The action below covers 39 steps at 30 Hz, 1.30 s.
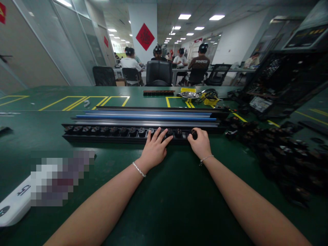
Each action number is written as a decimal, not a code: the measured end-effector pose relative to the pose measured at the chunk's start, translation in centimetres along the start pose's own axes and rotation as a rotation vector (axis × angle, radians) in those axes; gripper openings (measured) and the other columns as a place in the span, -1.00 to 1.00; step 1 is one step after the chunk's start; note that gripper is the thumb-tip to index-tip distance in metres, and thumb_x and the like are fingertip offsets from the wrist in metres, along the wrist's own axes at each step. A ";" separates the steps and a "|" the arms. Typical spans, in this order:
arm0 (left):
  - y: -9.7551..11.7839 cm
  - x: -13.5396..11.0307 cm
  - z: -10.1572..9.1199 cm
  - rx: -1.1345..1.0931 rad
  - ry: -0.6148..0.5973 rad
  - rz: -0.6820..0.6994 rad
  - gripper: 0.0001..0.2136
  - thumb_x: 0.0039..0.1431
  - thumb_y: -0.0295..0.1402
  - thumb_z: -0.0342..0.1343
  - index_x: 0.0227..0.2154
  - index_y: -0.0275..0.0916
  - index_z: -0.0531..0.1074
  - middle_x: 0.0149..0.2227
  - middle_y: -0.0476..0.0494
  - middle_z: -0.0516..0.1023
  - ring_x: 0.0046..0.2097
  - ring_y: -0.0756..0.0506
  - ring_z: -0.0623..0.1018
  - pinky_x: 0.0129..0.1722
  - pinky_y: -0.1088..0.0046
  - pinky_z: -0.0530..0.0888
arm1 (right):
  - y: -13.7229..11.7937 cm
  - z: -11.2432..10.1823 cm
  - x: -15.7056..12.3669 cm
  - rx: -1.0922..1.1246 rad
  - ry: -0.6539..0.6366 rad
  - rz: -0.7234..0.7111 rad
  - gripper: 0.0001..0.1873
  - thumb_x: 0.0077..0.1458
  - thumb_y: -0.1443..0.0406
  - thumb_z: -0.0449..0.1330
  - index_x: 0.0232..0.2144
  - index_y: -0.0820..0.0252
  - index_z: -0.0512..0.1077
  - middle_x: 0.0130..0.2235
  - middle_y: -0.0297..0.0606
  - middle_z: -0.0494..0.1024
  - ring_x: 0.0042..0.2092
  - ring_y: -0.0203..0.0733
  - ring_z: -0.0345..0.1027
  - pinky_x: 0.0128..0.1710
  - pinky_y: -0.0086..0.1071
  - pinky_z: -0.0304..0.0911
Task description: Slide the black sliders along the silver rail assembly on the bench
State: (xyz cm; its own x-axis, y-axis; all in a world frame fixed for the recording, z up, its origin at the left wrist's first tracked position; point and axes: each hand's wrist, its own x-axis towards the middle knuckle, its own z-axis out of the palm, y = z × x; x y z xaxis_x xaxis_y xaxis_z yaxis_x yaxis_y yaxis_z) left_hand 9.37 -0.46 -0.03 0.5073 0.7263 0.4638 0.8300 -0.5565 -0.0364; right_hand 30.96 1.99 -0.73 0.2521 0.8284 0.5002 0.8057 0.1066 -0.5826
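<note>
A long black rail (102, 131) lies across the green table (164, 205), with a row of several small black socket modules set in it. My left hand (153, 148) rests on the rail near its middle, fingers stretched out and spread over the modules. My right hand (199, 143) is just to the right, fingers curled and pinched on a small black module (194, 134) at the rail. Both wrists wear thin bracelets.
Behind the rail lie long blue, silver and black strips (148, 116). A heap of loose black modules (282, 153) covers the right side. A white device (15, 201) sits at the front left. A metal bowl (189, 95) and seated people are farther back.
</note>
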 end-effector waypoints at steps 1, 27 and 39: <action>0.0 0.0 0.0 0.000 0.000 -0.001 -0.49 0.09 -0.39 0.01 0.15 -0.03 0.21 0.28 -0.09 0.11 0.31 -0.26 -0.03 0.24 -0.10 -0.07 | 0.0 0.0 0.0 -0.003 -0.005 0.003 -0.70 -0.02 0.23 0.07 -0.19 0.17 0.37 -0.19 -0.14 0.35 -0.13 -0.10 0.27 -0.03 -0.21 0.20; 0.0 0.0 -0.1 0.003 -0.002 -0.001 -0.50 0.11 -0.38 -0.01 0.16 -0.02 0.21 0.28 -0.06 0.11 0.32 -0.24 -0.03 0.24 -0.08 -0.07 | 0.5 -0.2 0.5 0.022 0.014 0.105 -0.72 -0.11 0.25 0.08 -0.27 0.20 0.34 -0.28 -0.17 0.40 -0.20 -0.10 0.28 -0.13 -0.22 0.22; 0.0 0.0 -0.2 -0.002 -0.014 -0.001 -0.49 0.10 -0.38 0.00 0.16 -0.01 0.20 0.28 -0.07 0.11 0.31 -0.25 -0.02 0.24 -0.09 -0.07 | 1.3 -0.3 1.0 0.061 0.053 0.183 -0.71 -0.19 0.25 0.09 -0.31 0.18 0.33 -0.28 -0.20 0.41 -0.21 -0.12 0.29 -0.14 -0.24 0.23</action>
State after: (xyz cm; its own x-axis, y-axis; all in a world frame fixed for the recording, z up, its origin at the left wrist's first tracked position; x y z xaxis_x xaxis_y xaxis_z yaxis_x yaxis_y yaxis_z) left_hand 9.28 -0.53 0.13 0.5095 0.7326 0.4514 0.8303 -0.5563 -0.0343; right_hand 32.41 2.73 -0.77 0.4201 0.8074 0.4144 0.7105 -0.0085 -0.7037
